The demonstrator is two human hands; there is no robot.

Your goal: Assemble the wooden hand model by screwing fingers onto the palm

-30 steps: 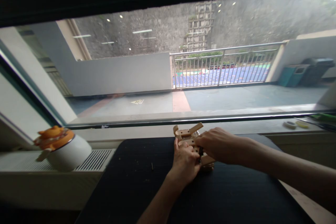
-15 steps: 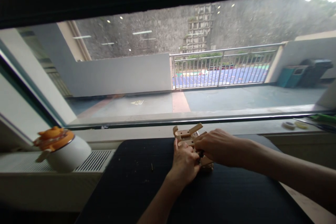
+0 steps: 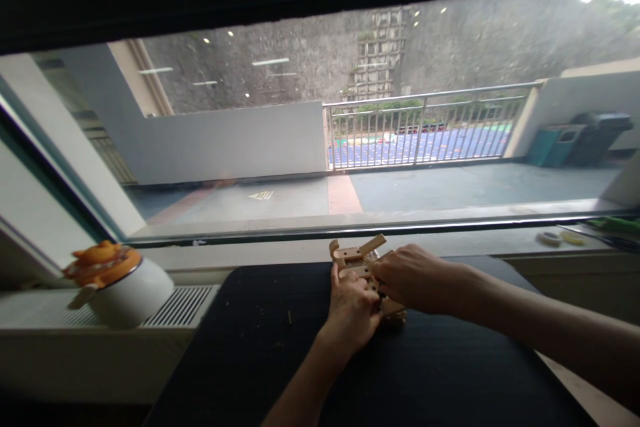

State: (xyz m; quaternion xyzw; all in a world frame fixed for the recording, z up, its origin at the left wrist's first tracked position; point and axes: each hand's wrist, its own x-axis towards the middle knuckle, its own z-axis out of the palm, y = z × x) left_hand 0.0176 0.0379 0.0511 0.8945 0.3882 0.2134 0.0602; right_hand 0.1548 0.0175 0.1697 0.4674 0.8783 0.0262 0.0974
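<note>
A small assembly of pale wooden pieces with dark holes sits near the far edge of the black table. My left hand is closed around its near left side, fingers wrapped over the wood. Over its right side, my right hand has its fingers pinched together, knuckles up. A small dark object shows between the two hands; its kind is hidden by the fingers. To the left, a thin screw-like piece lies on the table, with some crumbs around it.
A white pot with an orange animal-shaped lid stands on the vented ledge at left. On the sill at right lie two small rings and a green-and-dark item. The window rises behind the table.
My right hand has shifted and turned slightly over the wooden pieces. My left hand stays in place, and the wood has hardly moved.
</note>
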